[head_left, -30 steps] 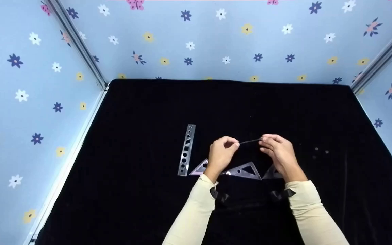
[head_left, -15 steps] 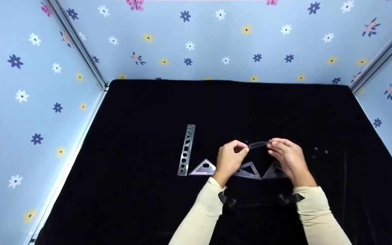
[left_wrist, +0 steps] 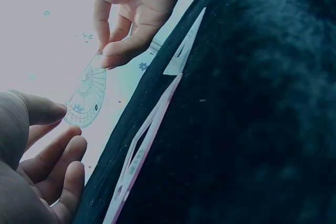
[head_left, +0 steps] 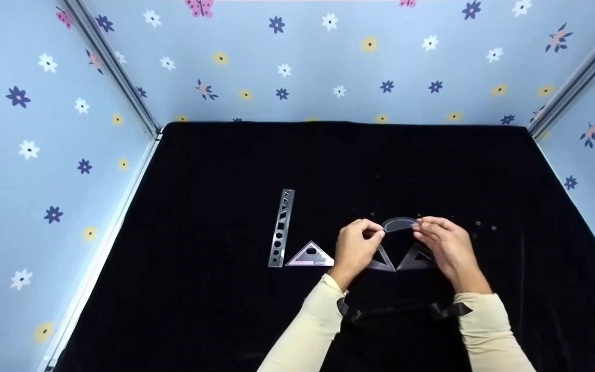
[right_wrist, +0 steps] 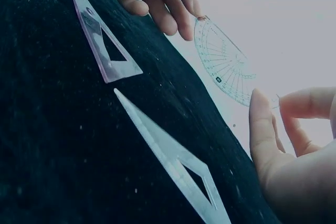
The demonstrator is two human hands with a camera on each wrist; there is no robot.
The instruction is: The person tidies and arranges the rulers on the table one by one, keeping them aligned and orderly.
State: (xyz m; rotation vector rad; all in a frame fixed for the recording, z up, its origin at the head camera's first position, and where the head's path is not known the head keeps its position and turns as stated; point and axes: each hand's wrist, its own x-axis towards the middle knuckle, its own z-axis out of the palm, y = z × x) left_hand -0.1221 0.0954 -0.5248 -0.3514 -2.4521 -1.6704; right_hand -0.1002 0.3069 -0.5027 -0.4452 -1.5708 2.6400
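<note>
Held between both hands is a clear half-round protractor, raised above the black cloth. My left hand pinches its left corner between thumb and forefinger. At the opposite corner, my right hand pinches it with thumb and fingertips. The protractor's printed degree lines show in the left wrist view, where the protractor spans the gap between the hands. Under the hands lie a clear set square, partly hidden by the left hand, and another set square, partly covered by the right.
A clear ruler with cut-out shapes lies to the left. Beside it rests a triangular set square with a pinkish lower edge. Small specks dot the black cloth on the right. Flower-patterned walls surround the table.
Both hands have moved right and slightly nearer, carrying the protractor. It has turned from edge-on to show its half-round face. More of the pinkish-edged set square is uncovered.
</note>
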